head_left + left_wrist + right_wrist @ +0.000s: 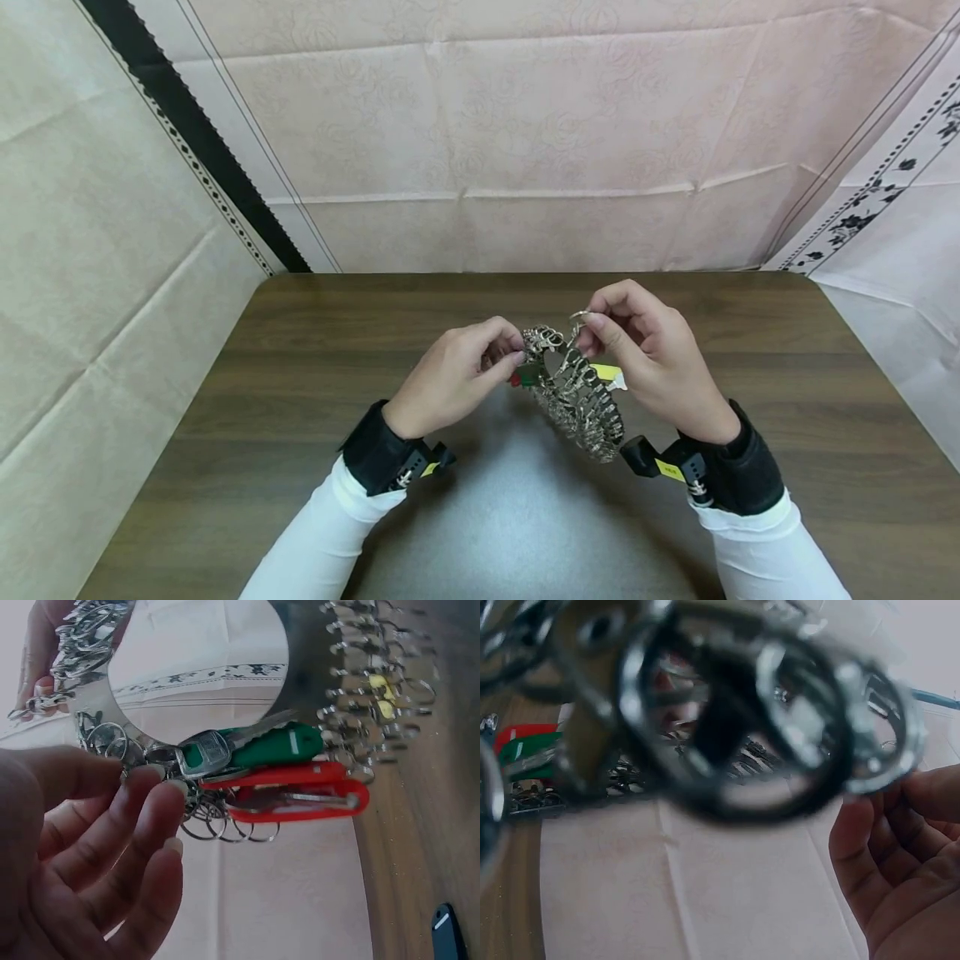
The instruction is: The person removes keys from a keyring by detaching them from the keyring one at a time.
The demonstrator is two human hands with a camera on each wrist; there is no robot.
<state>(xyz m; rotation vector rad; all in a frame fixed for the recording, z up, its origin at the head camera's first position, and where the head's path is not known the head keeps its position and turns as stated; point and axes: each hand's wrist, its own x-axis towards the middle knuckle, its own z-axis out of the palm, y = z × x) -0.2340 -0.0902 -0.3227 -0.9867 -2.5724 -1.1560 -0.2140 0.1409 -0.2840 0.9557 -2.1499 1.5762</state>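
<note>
Between the hands is a ring-shaped metal key holder, its edge crowded with clasps and key rings. My left hand grips its left side, thumb and fingers at the small rings. Beside those fingertips hang a green key tag and a red key tag, with a silver key lying across the green one. A metal key ring is pinched by thumb and finger of my right hand, at the holder's far side. A yellow tag shows below that hand.
Under the hands lies a brown wood-grain table. Pale patterned cloth hangs behind its far edge and along both sides. A black strap with a small camera sits on each wrist. A black tag-like piece shows low in the left wrist view.
</note>
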